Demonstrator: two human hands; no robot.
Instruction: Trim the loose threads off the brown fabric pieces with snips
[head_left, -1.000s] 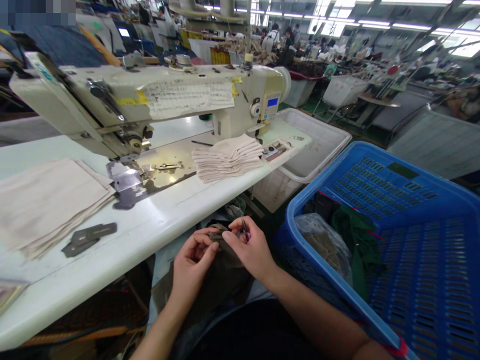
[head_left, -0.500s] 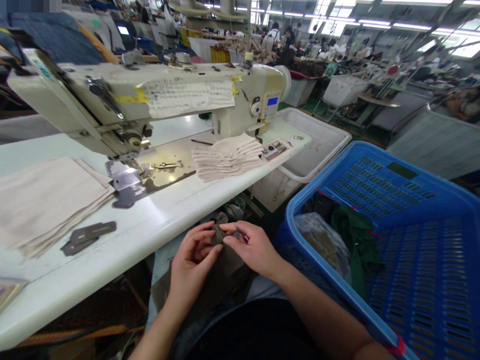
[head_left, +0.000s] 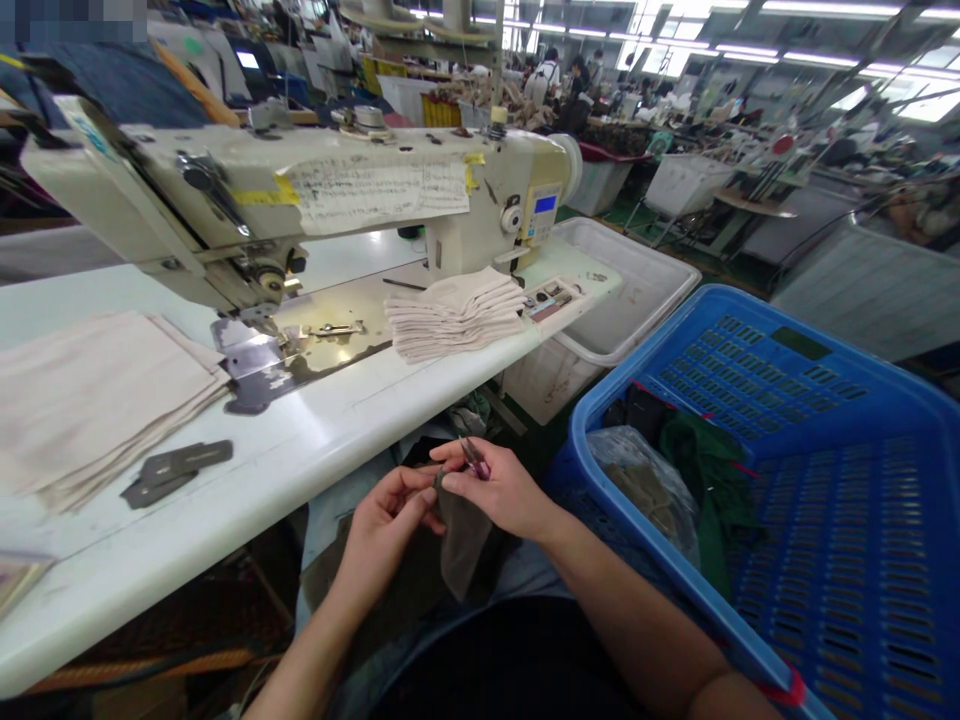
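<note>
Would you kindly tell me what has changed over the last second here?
The dark fabric, earlier bunched up, now hangs down, pinched between the left hand and right hand. The right hand keeps its snips. Sewing machine, cloth stack and blue basket stayed put.

I count one sewing machine (head_left: 337, 190) on the desk (head_left: 352, 415). There are two stacks of beige cloth pieces, one at its left edge (head_left: 97, 390) and one toward its right end (head_left: 457, 315), and two dark grey flat pieces (head_left: 176, 472) near the front edge. Off the desk are one blue crate (head_left: 825, 420) and one white bin (head_left: 637, 290). There are two hands, the left hand (head_left: 386, 520) and the right hand (head_left: 499, 490), with one pair of thread snips (head_left: 474, 458) and one dark cloth piece (head_left: 461, 545).
</note>
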